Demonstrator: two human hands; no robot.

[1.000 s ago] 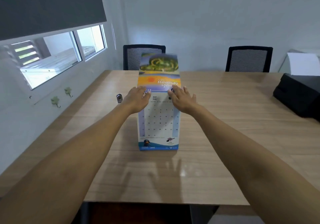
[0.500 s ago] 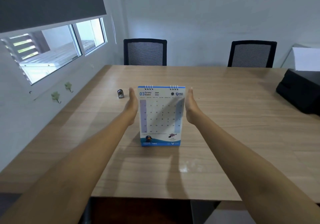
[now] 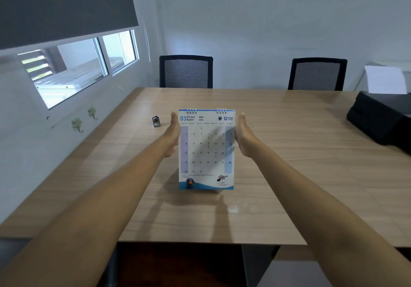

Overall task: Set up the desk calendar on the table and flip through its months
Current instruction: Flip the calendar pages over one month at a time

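A spiral-bound desk calendar [image 3: 206, 151] stands upright on the wooden table [image 3: 289, 153], showing the white page "03 MARCH" with a blue band along the bottom. My left hand [image 3: 172, 137] is flat with fingers straight, its palm against the calendar's left edge. My right hand [image 3: 243, 138] mirrors it at the right edge, palm turned inward. Neither hand curls around the calendar. Both forearms reach in from the near corners.
A small metal clip-like object [image 3: 156, 121] lies on the table left of the calendar. A black printer [image 3: 382, 120] with white paper sits at the right edge. Two black mesh chairs [image 3: 186, 71] [image 3: 317, 74] stand at the far side. The wall and window run along the left.
One second ago both hands were on top, turning a picture page over the rings. That page is now flipped behind, March shows, and my hands have dropped to the calendar's sides.
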